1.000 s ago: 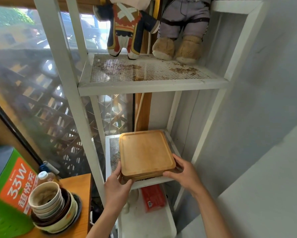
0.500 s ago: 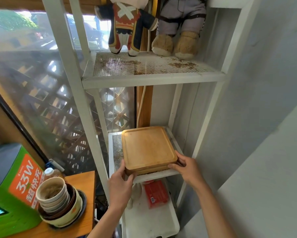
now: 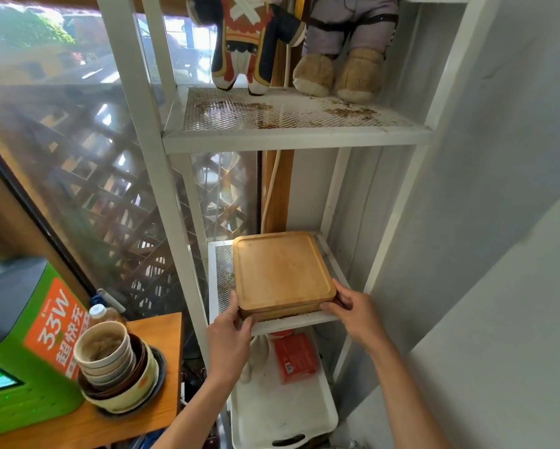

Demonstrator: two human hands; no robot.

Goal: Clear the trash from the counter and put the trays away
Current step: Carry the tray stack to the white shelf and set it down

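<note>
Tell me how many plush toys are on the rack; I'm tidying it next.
2, both on the top mesh shelf: a red-and-navy plush at left, a tan-footed plush at right. Their upper parts are cropped.

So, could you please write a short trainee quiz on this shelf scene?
1. True or false: both hands, left and right, touch the square wooden trays.
2. The trays rest on: A) the white mesh middle shelf B) the wooden side table C) the top shelf.
3. What sits on the side table?

Key: 1 true; 2 A; 3 stacked bowls.
</note>
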